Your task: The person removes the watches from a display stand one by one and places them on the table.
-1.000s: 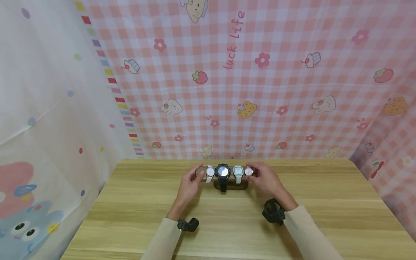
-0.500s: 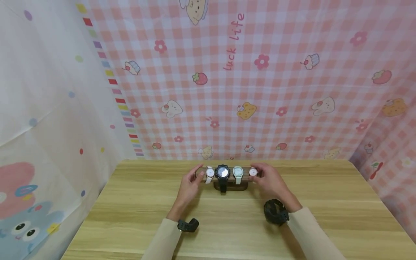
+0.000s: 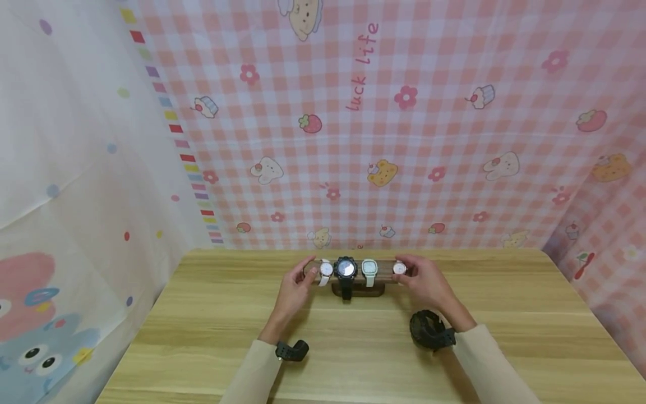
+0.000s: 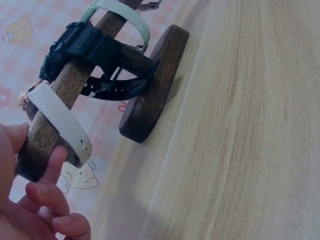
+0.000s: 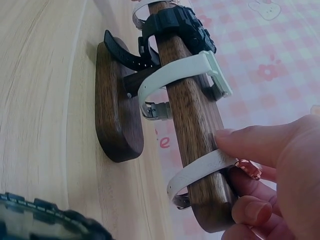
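Observation:
A dark wooden watch stand [image 3: 360, 289] has a crossbar carrying several watches. My left hand [image 3: 296, 287] grips the bar's left end, thumb in front, beside a white-strapped watch [image 3: 326, 270]. A chunky black watch [image 3: 346, 268] and a mint-green square watch [image 3: 369, 269] hang near the middle. At the right end, my right hand [image 3: 425, 280] holds a small round watch with a white strap [image 5: 202, 171]. In the right wrist view its thumb lies on the bar just above that strap, and curled fingers sit behind the rose-gold case [image 5: 248, 169].
The wooden table [image 3: 348, 348] runs back to a pink checked cloth [image 3: 353, 140]. A white printed cloth [image 3: 91, 185] hangs on the left. Black devices are strapped at the left wrist [image 3: 292, 350] and right wrist [image 3: 429, 331].
My right hand has slid the small white-strapped watch rightward along the bar, away from the mint-green watch. The left hand keeps its place at the left end.

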`<action>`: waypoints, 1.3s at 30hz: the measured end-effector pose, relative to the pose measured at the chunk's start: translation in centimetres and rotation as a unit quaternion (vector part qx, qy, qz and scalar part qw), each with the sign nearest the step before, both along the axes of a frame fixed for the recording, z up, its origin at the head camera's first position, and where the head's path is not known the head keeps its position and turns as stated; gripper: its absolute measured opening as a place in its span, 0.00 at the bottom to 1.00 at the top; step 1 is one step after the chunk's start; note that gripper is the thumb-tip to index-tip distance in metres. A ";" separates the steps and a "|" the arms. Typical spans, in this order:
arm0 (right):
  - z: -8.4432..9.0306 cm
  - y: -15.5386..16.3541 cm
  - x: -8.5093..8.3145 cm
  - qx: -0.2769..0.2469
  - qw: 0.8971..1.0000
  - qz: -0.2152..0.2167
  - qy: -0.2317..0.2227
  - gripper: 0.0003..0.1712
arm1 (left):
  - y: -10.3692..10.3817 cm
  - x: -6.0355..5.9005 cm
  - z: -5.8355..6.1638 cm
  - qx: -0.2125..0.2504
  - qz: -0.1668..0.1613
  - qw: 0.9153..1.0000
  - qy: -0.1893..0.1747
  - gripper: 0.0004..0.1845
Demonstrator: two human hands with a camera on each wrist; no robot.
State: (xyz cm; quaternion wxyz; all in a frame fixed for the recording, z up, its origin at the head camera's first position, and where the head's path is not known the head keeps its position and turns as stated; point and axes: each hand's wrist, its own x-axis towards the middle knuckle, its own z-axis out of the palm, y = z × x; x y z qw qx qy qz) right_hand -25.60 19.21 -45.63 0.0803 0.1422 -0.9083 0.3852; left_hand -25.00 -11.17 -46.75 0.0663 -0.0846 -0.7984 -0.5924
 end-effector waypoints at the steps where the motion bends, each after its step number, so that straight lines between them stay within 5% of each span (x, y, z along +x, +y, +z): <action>1: 0.0 0.1 0.0 -0.002 1.000 -0.001 0.001 0.26 | 0.0 0.0 0.0 0.000 0.000 1.000 -0.001 0.19; 39: -0.4 3.0 0.9 -0.004 0.999 -0.035 0.022 0.26 | 0.1 0.1 0.1 0.005 -0.001 1.000 -0.007 0.19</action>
